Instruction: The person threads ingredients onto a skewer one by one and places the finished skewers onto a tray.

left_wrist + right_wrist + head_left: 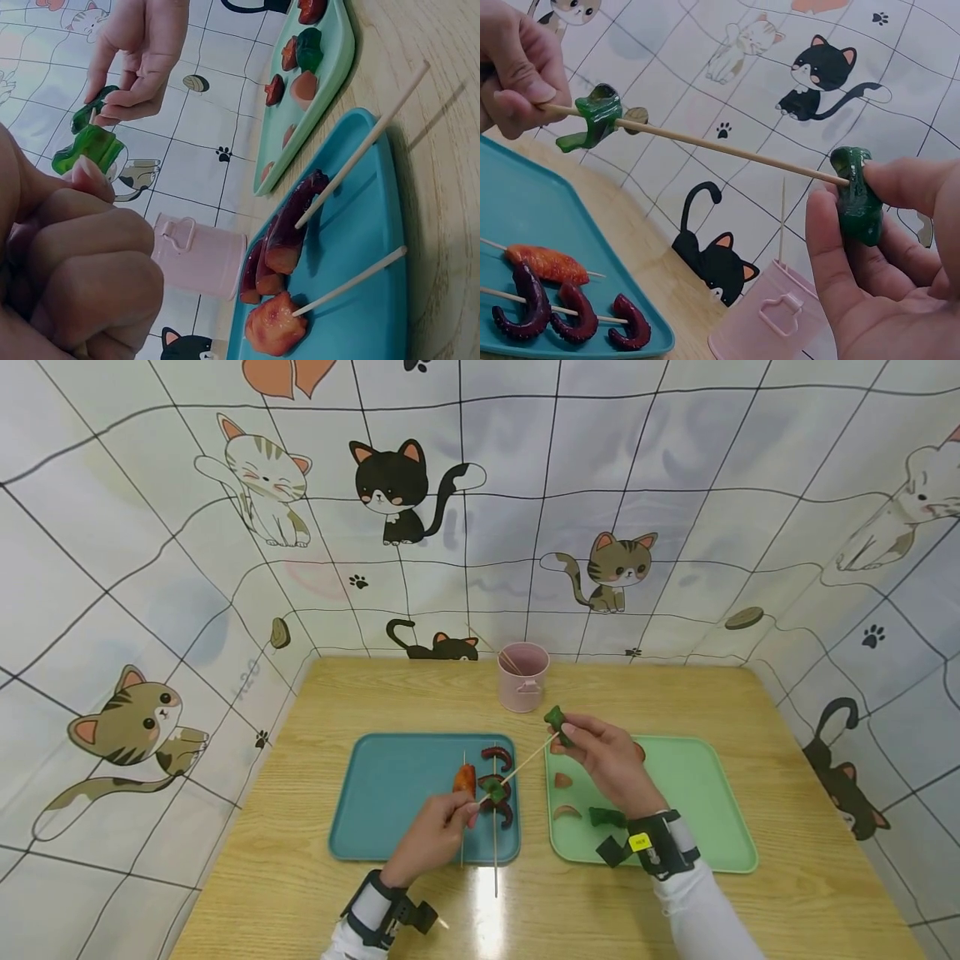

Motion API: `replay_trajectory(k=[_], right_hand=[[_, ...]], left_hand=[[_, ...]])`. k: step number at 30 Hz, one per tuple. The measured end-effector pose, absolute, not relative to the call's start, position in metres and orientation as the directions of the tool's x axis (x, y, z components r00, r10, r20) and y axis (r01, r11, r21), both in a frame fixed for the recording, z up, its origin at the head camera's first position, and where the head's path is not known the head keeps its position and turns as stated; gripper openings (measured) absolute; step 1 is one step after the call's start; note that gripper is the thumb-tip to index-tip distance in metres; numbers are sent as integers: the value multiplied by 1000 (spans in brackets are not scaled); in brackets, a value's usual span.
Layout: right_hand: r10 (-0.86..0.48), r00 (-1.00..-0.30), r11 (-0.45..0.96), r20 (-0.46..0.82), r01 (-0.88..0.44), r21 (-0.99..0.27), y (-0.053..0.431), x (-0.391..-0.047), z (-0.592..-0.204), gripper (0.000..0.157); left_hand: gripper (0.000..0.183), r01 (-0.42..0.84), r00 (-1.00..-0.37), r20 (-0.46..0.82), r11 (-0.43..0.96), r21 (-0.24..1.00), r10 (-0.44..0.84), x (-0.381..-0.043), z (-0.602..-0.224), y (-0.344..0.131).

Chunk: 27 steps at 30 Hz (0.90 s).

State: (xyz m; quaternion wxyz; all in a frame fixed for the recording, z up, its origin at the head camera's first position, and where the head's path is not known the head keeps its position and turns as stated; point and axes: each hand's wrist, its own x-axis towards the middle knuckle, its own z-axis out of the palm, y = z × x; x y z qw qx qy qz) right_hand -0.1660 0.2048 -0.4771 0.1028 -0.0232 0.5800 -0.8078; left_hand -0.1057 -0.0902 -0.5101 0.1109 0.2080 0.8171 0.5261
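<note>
Wooden tabletop (262,893) — hands (429,839) hold a skewer (735,154) and green piece (859,202).

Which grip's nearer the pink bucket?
Right. The right grip is in front of the pink bucket and to its right; the left grip is farther back toward the person, to its left.

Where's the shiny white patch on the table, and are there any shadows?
Head view: white glare on the wooden table, on the near side of the blue tray; left wrist view: a skewer jutting past the tray's edge, with a thin shadow on the wood; right wrist view: pale shiny streaks on the green piece in the right hand.
</note>
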Motion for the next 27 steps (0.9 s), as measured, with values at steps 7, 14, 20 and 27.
replay_trajectory(k=[7, 14, 20, 27], right_hand=[[-199, -976, -217, -84, 128, -968, 199, -160, -477, 41], [-183, -979, -278, -91, 141, -950, 196, -157, -480, 30], [-216, -968, -169, -125, 164, -972, 182, -149, -489, 36], [-208, -968, -180, -138, 176, -968, 162, -140, -497, 35]], left_hand=[[33, 234, -896, 51, 372, 898, 441, -104, -513, -90], [33, 240, -901, 64, 369, 898, 429, -103, -514, -89], [32, 244, -906, 82, 352, 904, 415, -102, -516, -85], [34, 236, -911, 82, 349, 907, 405, -102, -516, -79]])
